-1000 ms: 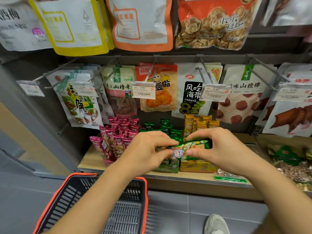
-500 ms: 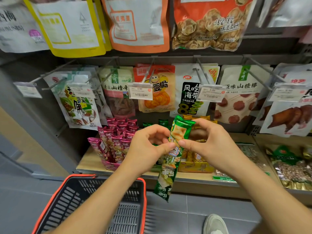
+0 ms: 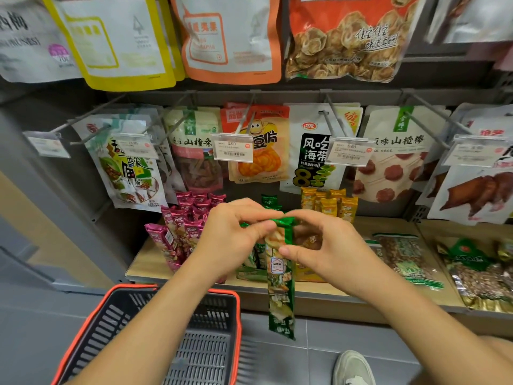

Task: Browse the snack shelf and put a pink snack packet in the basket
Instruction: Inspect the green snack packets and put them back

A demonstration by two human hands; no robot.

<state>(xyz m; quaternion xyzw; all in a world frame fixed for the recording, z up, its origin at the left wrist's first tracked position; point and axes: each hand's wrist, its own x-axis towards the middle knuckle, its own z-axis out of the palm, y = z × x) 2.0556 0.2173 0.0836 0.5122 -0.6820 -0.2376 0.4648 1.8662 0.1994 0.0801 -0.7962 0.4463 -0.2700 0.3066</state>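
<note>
Both hands are in front of the snack shelf point(image 3: 372, 225), and together they hold one long green packet point(image 3: 280, 295). The left hand point(image 3: 233, 243) pinches the top left corner of this packet between thumb and forefinger; its other fingers are curled loosely above. The right hand point(image 3: 330, 251) holds the same packet from the other side: the forefinger bends over the top edge and the thumb presses on the front face a little lower. The remaining fingers of the right hand are curled behind, and how they lie there cannot be told. The packet hangs straight down from the two hands, and its lower end reaches below the front edge of the shelf, just to the right of the basket point(image 3: 219, 318).

The pink snack packets point(image 3: 183, 226) stand in a group on the left part of the shelf, just beside the left hand, and neither hand touches them. Yellow packets point(image 3: 327, 202) stand behind the right hand, and more green ones are partly hidden by the hands. The grey basket with its orange rim is low on the left, under the left forearm, and no packet shows in the part of it that can be seen. A light shoe point(image 3: 352, 368) stands on the grey floor at the bottom.
</note>
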